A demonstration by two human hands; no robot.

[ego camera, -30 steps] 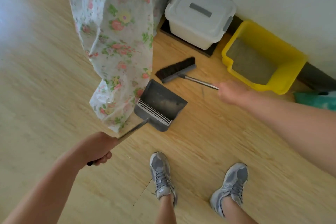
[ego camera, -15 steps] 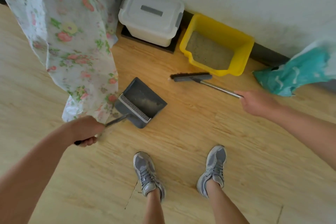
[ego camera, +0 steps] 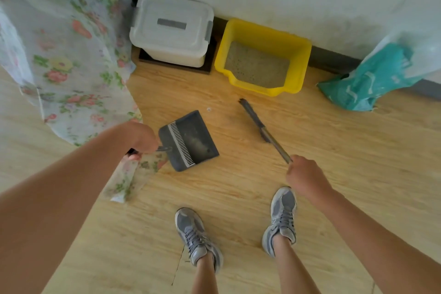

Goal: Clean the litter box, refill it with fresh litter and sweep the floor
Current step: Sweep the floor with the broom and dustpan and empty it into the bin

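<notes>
Left hand (ego camera: 140,137) hides dustpan (ego camera: 191,141) handle; broom (ego camera: 254,118) bristles indistinct.

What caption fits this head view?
Left hand holds the dustpan, right hand the broom, before the yellow litter box.

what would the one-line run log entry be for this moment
step: floor sweep | left hand: grips dustpan handle | right hand: grips broom handle | litter box: litter inside

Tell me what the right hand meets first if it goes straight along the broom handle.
Probably the floor, where the broom head rests; beyond, the line seems to reach the yellow litter box's near left corner. Depth is unclear.
</notes>
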